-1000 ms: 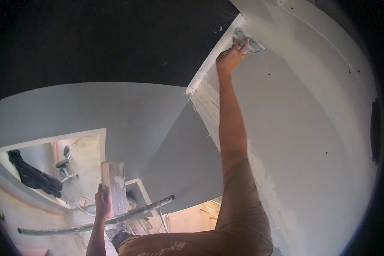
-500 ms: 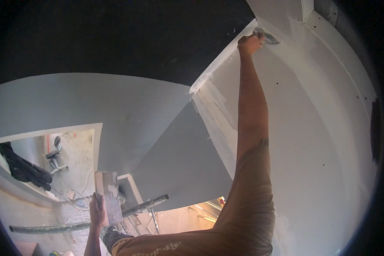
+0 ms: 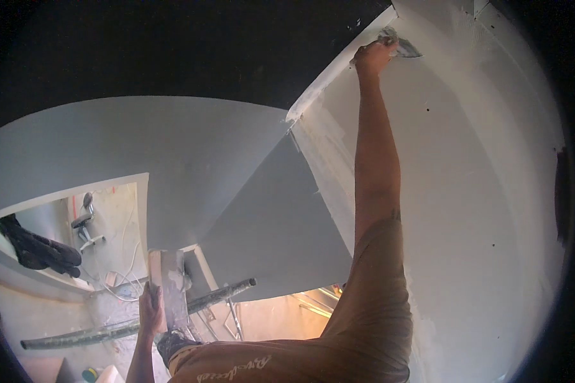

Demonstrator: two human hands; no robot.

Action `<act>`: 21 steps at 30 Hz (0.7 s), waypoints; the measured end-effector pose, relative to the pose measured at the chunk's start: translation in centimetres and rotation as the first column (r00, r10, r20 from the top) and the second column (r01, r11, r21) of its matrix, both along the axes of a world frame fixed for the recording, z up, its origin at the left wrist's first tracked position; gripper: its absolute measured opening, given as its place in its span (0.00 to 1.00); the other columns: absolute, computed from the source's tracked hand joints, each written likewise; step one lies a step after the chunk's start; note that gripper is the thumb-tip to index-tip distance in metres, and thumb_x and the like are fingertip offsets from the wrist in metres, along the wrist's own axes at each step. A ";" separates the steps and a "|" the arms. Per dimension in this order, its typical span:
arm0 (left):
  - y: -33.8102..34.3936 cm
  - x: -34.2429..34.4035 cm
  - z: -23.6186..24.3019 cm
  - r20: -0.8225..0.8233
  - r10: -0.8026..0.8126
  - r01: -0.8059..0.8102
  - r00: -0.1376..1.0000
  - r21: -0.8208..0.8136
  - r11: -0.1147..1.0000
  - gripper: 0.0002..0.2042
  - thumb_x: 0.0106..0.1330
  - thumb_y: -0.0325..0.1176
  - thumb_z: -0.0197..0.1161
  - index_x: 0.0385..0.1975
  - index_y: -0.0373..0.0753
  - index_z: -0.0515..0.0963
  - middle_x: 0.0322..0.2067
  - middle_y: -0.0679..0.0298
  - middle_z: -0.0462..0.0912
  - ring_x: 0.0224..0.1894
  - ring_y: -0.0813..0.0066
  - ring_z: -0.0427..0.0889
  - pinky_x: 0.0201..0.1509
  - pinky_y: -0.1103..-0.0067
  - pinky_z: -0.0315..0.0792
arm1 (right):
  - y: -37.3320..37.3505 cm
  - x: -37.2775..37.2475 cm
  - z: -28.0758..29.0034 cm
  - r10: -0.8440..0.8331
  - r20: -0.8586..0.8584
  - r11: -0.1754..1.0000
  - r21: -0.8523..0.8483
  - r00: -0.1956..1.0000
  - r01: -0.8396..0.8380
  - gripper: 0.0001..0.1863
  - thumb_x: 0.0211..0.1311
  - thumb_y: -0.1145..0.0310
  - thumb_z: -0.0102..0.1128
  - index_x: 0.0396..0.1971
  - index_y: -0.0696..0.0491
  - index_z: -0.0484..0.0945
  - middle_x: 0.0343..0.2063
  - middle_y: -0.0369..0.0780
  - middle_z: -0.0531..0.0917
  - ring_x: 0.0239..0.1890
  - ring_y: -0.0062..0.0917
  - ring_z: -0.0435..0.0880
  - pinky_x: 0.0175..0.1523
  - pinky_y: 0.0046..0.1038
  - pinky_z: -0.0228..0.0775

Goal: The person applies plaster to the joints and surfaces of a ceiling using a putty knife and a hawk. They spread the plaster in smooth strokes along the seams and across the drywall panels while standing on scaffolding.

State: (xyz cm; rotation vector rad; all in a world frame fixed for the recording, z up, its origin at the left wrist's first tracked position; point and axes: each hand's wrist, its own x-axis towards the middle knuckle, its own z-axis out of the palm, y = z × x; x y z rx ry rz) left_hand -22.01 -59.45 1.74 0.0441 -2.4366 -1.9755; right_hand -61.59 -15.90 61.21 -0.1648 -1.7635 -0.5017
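My right arm reaches up along the pale panel (image 3: 447,166) to its edge by a dark area. My right hand (image 3: 372,59) grips a putty knife (image 3: 409,49) whose grey triangular blade lies at the panel's surface, near a whitish filled strip (image 3: 319,96). Wet-looking compound coats the tool near the fingers. Low on the left, my left hand (image 3: 150,309) is closed round the pale edge of a wide rectangular spatula (image 3: 170,281), its flat face smeared with compound. The spatula is held away from the panel; some fingers are hidden behind it.
A grey wall (image 3: 121,140) holds a white-framed opening (image 3: 144,217), with dark cloth (image 3: 38,249) and a stool (image 3: 83,221) beyond. A splattered pipe-like bar (image 3: 76,337) crosses below my left hand. Cables (image 3: 124,295) lie on the floor.
My right hand and the putty knife have slid slightly down and left along the panel's edge. The view has tilted a little; my left hand still holds the spatula.
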 end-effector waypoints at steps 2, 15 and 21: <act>0.6 -0.2 0.4 -0.016 -0.001 0.001 1.000 -0.012 1.000 0.16 0.74 0.39 0.51 0.45 0.28 0.71 0.25 0.42 0.77 0.26 0.44 0.77 0.30 0.61 0.67 | -0.1 0.5 -2.5 0.029 0.001 1.000 0.001 1.000 -0.029 0.23 0.50 0.67 0.73 0.44 0.64 0.81 0.67 0.57 0.60 0.63 0.51 0.69 0.66 0.36 0.68; 0.2 1.0 -7.4 -0.312 0.071 -0.151 0.947 -0.238 0.960 0.18 0.74 0.40 0.52 0.48 0.27 0.71 0.23 0.44 0.78 0.25 0.47 0.77 0.30 0.62 0.68 | -4.1 1.5 -16.6 0.175 0.053 0.935 -0.321 0.983 -0.149 0.32 0.69 0.76 0.49 0.69 0.70 0.50 0.72 0.55 0.48 0.64 0.48 0.70 0.63 0.44 0.68; 0.8 1.1 1.7 0.012 -0.004 0.004 1.000 -0.009 1.000 0.18 0.74 0.42 0.51 0.45 0.28 0.71 0.25 0.40 0.77 0.29 0.37 0.77 0.30 0.57 0.66 | -4.3 3.2 -21.4 0.330 0.063 0.772 -0.593 0.942 -0.231 0.33 0.69 0.75 0.49 0.70 0.69 0.48 0.73 0.54 0.45 0.62 0.45 0.73 0.62 0.36 0.72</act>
